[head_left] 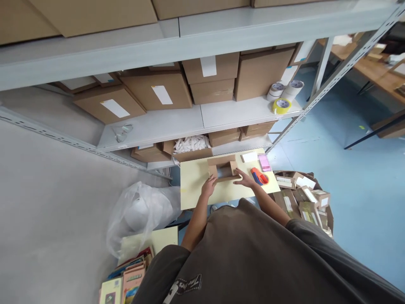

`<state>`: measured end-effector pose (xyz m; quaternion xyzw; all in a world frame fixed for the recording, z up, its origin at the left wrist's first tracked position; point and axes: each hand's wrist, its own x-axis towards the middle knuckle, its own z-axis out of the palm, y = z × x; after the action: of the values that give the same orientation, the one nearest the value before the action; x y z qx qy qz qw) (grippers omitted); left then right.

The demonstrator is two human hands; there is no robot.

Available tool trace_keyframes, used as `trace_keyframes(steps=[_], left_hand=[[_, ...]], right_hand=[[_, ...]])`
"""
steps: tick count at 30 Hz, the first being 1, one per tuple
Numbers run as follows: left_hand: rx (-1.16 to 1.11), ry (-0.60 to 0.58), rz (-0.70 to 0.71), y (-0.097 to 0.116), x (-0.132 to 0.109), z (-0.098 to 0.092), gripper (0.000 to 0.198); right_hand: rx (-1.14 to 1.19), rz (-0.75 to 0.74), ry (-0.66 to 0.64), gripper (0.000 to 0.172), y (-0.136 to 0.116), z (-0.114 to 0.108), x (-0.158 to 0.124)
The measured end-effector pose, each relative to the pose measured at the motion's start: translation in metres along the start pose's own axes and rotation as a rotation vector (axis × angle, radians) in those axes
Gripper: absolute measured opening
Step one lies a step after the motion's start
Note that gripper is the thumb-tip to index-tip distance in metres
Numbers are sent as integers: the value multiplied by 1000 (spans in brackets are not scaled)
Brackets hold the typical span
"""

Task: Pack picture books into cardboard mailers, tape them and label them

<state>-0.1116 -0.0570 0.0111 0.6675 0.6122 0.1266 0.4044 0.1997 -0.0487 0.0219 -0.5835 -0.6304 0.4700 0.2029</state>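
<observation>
A small open cardboard box (pixel 221 161) lies on the pale yellow table, its flaps raised and its inside facing up. My left hand (pixel 208 186) grips its near left corner, fingers closed on the cardboard edge. At the right end, my right hand (pixel 245 179) holds the box's side between thumb and fingers. To the right of the box lies an orange and blue tape dispenser (pixel 259 176). Behind the dispenser are a white stack, perhaps labels (pixel 249 156), and a pink item (pixel 264 162) that is blurred out.
A grey shelf rack (pixel 177 122) with cardboard boxes stands beyond the table (pixel 193 198). Tape rolls (pixel 281 105) sit on its middle shelf; white crumpled filler (pixel 191 144) lies below. A large plastic bag (pixel 142 211) is left, a bin of small packed boxes (pixel 303 198) right.
</observation>
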Motion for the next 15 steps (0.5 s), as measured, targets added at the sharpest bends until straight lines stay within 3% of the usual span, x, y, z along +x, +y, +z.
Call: trace_keyframes(steps=[3,6,10,12,15], left_hand=[[-98,67,8,-16,0,-15,37],[-194,153,-24,-23,6,-23,42],[-123,294,-138,-16,12,-16,54],[-27,340,-183,-12,13,-13,64],[89,304,-209,-6,21,-20,83]], right_hand=[[-83,-60,-38,62,-3,11,3],[-142,-18,108,40,-8,29,11],[-172,124,313,55,-12,49,20],[-196,159,319,63,-13,53,23],[-275,154,291,73,-16,49,30]])
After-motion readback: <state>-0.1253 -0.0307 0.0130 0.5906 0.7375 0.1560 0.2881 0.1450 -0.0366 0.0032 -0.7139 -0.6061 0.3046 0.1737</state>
